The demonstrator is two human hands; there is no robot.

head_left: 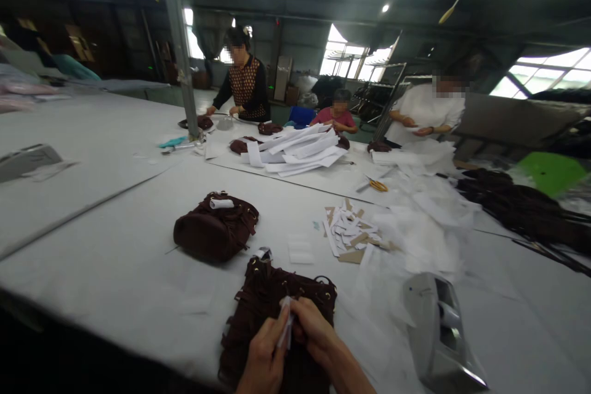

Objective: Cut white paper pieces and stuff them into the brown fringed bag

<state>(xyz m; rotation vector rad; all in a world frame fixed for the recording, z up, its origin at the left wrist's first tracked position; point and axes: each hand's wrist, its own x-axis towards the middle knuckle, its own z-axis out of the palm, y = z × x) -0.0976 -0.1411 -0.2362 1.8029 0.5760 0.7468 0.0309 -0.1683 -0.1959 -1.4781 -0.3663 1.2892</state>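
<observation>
A dark brown bag (258,289) with fringes and metal eyelets lies on the white table right in front of me. Over its middle, my left hand (268,345) and my right hand (314,329) meet, both closed on a small folded piece of white paper (287,326). What the paper is wrapped round or fixed to is hidden by my fingers. Beyond and to the left rests a second brown bag (215,228), with a roll of white paper (221,203) on its top.
A grey tape dispenser (436,326) stands at right. Behind it lie thin white sheets (415,221), and paper and card scraps (353,231). Farther back are yellow-handled scissors (377,184), stacked white paper strips (300,148) and a metal post (180,43). Several people work across the table.
</observation>
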